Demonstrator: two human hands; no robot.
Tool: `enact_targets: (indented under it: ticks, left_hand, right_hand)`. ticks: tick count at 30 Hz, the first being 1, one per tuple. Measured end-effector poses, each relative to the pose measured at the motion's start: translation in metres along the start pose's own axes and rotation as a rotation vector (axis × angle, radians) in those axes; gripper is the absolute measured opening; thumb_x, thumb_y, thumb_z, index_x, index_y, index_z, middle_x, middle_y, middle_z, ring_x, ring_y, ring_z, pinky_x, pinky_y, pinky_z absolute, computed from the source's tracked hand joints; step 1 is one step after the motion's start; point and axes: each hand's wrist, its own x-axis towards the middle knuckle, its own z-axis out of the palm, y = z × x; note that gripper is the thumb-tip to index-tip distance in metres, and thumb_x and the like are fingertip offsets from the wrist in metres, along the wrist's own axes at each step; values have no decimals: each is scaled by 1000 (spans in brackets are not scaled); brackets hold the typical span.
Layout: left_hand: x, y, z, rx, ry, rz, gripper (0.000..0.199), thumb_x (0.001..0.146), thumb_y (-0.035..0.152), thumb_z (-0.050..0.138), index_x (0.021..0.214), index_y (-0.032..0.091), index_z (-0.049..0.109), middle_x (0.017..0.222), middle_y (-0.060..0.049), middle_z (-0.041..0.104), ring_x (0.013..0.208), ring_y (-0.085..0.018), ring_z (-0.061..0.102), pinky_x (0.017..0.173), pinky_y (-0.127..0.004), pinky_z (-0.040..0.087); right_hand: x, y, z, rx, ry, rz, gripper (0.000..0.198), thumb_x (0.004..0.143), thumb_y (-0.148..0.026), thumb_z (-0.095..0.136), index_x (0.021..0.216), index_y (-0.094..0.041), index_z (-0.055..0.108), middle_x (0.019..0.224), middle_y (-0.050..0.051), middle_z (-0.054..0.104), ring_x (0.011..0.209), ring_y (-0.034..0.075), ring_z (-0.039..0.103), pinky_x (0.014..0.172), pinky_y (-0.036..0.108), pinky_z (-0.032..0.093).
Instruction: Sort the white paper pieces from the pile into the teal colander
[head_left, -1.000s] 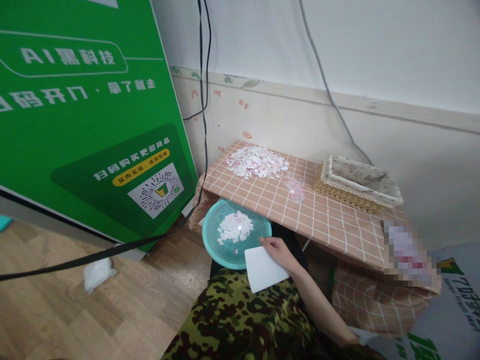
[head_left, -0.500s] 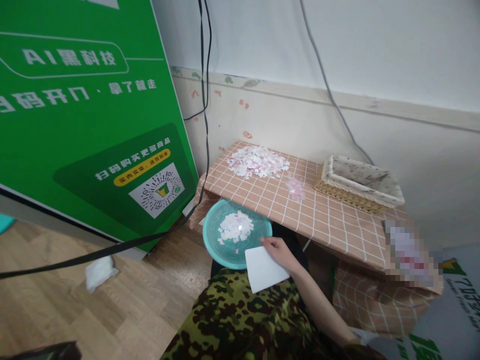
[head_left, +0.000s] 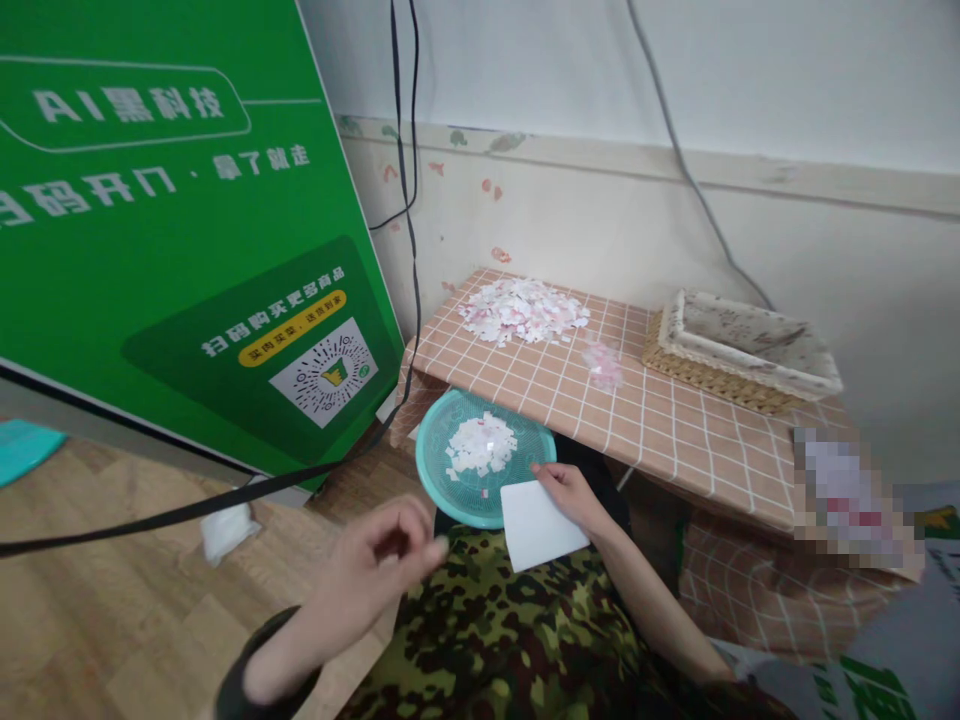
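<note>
My right hand (head_left: 568,492) pinches the upper right edge of a white sheet (head_left: 540,530) with rounded corners, held above my lap. Its fingers are closed on it. To the left, my left hand (head_left: 386,552) hovers in the air with curled fingers and the thumb apart; nothing shows in it. Just beyond both hands, a turquoise mesh basket (head_left: 430,462) rests at my knees. Small white paper pieces (head_left: 481,445) lie heaped inside it, a few with pink print.
A checked tablecloth (head_left: 675,440) covers the table ahead. On it are a pile of paper scraps (head_left: 521,310), a pinkish clear packet (head_left: 602,362) and a cloth-lined wicker basket (head_left: 724,385). A green cabinet (head_left: 187,240) stands left, with a black cable (head_left: 225,505) across its front.
My left hand has come into view from the lower left. My right hand still holds the white sheet over my lap. The view has shifted slightly.
</note>
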Motion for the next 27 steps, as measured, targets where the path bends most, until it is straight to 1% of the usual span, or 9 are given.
enact_targets:
  ticks: [4, 6, 9, 13, 16, 19, 21, 25, 27]
  left_hand:
    - [23, -36, 8, -137, 347, -231, 32, 76, 46, 59, 90, 19, 67, 95, -7, 68, 91, -24, 60, 76, -33, 45]
    - [34, -49, 17, -418, 196, -375, 45, 79, 50, 51, 111, 20, 61, 109, -10, 66, 97, -27, 60, 82, -39, 45]
    - [47, -61, 27, -667, 58, -437, 45, 79, 42, 56, 116, 18, 59, 114, -11, 65, 101, -28, 60, 85, -42, 45]
    - [52, -76, 28, -763, 59, -449, 37, 70, 19, 63, 106, 11, 64, 104, -12, 70, 93, -27, 64, 88, -42, 45]
    - [45, -86, 20, -775, 101, -512, 35, 63, 9, 60, 97, 8, 68, 94, -11, 72, 85, -26, 66, 85, -39, 48]
    - [27, -85, 7, -784, 173, -542, 34, 59, 7, 57, 91, 8, 69, 91, -11, 73, 84, -28, 66, 81, -39, 50]
    - [13, -77, -1, -772, 205, -596, 33, 54, 6, 55, 83, 7, 70, 84, -11, 74, 81, -30, 67, 78, -40, 51]
    - [-9, -56, -9, -788, 175, -663, 30, 55, 8, 55, 80, 7, 71, 80, -13, 73, 80, -31, 67, 77, -42, 51]
    - [-14, -46, -9, -798, 169, -655, 30, 55, 9, 57, 80, 8, 72, 79, -11, 74, 82, -32, 67, 79, -43, 51]
  right_hand:
    - [0, -4, 2, 8, -2, 3, 46, 79, -55, 47, 53, -18, 36, 50, -5, 31, 48, 8, 28, 42, 22, 21]
    - [-1, -8, 3, 13, -22, 4, 45, 79, -54, 47, 53, -18, 37, 50, -5, 31, 47, 8, 29, 42, 22, 21]
    - [-1, -13, 3, -5, -44, -10, 45, 81, -53, 47, 53, -18, 37, 50, -5, 31, 47, 7, 29, 42, 22, 21]
    - [-4, -26, 0, -51, -123, -35, 46, 81, -52, 48, 52, -17, 38, 48, -5, 31, 46, 7, 28, 41, 21, 21]
    - [-14, -45, -7, -84, -259, -42, 45, 82, -52, 48, 55, -15, 53, 48, -3, 43, 47, 8, 38, 43, 21, 29]
    - [-23, -71, -25, -136, -351, -155, 31, 78, -45, 57, 85, -17, 68, 79, 5, 66, 71, 15, 56, 62, 24, 42]
    - [-20, -84, -41, -142, -200, -139, 31, 76, -46, 59, 87, -18, 69, 81, 5, 66, 66, 14, 56, 57, 24, 42]
    - [21, -92, -72, -61, 421, -87, 41, 75, -56, 54, 71, -16, 62, 58, 1, 57, 48, 11, 44, 43, 23, 32]
    - [51, -89, -82, -148, 586, -137, 43, 76, -56, 51, 67, -15, 61, 54, 0, 52, 47, 11, 41, 44, 24, 30]
